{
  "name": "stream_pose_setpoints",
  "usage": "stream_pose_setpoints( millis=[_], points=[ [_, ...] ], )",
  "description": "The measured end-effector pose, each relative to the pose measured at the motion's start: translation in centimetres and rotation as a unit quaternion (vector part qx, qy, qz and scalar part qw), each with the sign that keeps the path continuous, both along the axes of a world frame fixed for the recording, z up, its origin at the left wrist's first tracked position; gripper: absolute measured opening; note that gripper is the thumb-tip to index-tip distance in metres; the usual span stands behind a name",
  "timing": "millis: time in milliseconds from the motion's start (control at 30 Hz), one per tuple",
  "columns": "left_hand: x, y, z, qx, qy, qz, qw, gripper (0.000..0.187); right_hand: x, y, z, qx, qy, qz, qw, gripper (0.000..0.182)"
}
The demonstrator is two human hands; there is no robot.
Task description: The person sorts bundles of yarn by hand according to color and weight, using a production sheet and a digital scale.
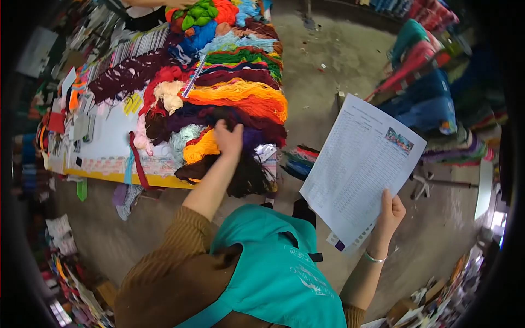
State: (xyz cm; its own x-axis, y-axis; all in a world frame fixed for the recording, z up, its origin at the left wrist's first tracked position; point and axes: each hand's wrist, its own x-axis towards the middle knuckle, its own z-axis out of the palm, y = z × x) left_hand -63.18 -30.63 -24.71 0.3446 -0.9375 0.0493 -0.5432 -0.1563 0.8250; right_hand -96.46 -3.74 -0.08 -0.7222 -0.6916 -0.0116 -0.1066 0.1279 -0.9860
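Tabletop: was brightly lit; white areas ran pale.
Yarn: colours registered vividly; darkest strands lost detail.
Paper sheet: was evenly lit; fine print was illegible.
Floor: read dimmer, with soft, faint shadows.
Far-right patch: glared near white; light source could not be confirmed.
Outer edges: were blurred, curved by wide-angle distortion and closed by black vignetting.
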Motion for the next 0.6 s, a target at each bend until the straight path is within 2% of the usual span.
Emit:
stream_pose_setpoints(
  millis=[33,67,100,167,200,267,300,367,400,433,467,533,567,600],
  points=[
    [0.9,-0.8,1.5,0.046,-0.167,0.056,0.983,0.077,-0.9,-1.1,-0.1,-0.01,0.005,-0.014,1.0,0.029],
    [1.5,-1.7,1.9,0.122,-0.225,0.068,0.964,0.084,-2.4,-2.2,-0.2,-0.006,0.007,-0.008,1.0,0.029],
    [1.8,-2.3,2.1,0.16,-0.25,0.039,0.954,0.087,-4.2,-3.0,-0.2,0.004,-0.005,0.023,1.0,0.026],
    [1.4,-2.6,2.8,0.198,-0.307,-0.007,0.931,0.071,-7.5,-4.4,0.3,0.013,-0.025,0.068,0.997,0.02],
    [1.2,-2.5,2.5,0.175,-0.288,0.003,0.941,0.058,-9.1,-5.6,0.5,0.011,-0.033,0.089,0.995,0.018],
    [1.7,-1.7,-0.3,0.052,-0.268,0.038,0.961,0.055,-11.1,-8.7,1.4,-0.007,-0.036,0.1,0.994,0.021],
    [1.1,-1.0,0.9,0.069,-0.255,0.08,0.961,0.057,-11.9,-10.0,2.0,-0.019,-0.068,0.118,0.991,0.022],
    [1.2,0.4,4.4,0.025,-0.181,0.092,0.979,0.045,-14.6,-12.2,1.8,-0.039,-0.119,0.145,0.981,0.025],
    [2.6,0.9,3.7,-0.04,-0.164,0.126,0.978,0.044,-15.8,-13.6,1.9,-0.048,-0.126,0.154,0.979,0.025],
    [1.6,1.7,7.8,-0.04,-0.135,0.154,0.978,0.048,-16.5,-15.0,2.1,-0.058,-0.134,0.161,0.976,0.025],
    [5.2,1.6,5.9,-0.056,-0.18,0.182,0.965,0.052,-17.0,-16.4,2.4,-0.062,-0.15,0.166,0.973,0.024],
    [6.9,0.8,10.1,-0.051,-0.083,0.24,0.966,0.068,-18.2,-19.0,2.5,-0.081,-0.182,0.184,0.963,0.024],
    [9.5,-0.3,9.5,-0.037,-0.015,0.259,0.965,0.073,-19.2,-20.4,2.0,-0.094,-0.186,0.198,0.958,0.025],
    [13.9,-1.7,6.9,-0.021,-0.094,0.261,0.961,0.074,-19.8,-21.7,1.9,-0.098,-0.184,0.204,0.956,0.025]
  ],
)
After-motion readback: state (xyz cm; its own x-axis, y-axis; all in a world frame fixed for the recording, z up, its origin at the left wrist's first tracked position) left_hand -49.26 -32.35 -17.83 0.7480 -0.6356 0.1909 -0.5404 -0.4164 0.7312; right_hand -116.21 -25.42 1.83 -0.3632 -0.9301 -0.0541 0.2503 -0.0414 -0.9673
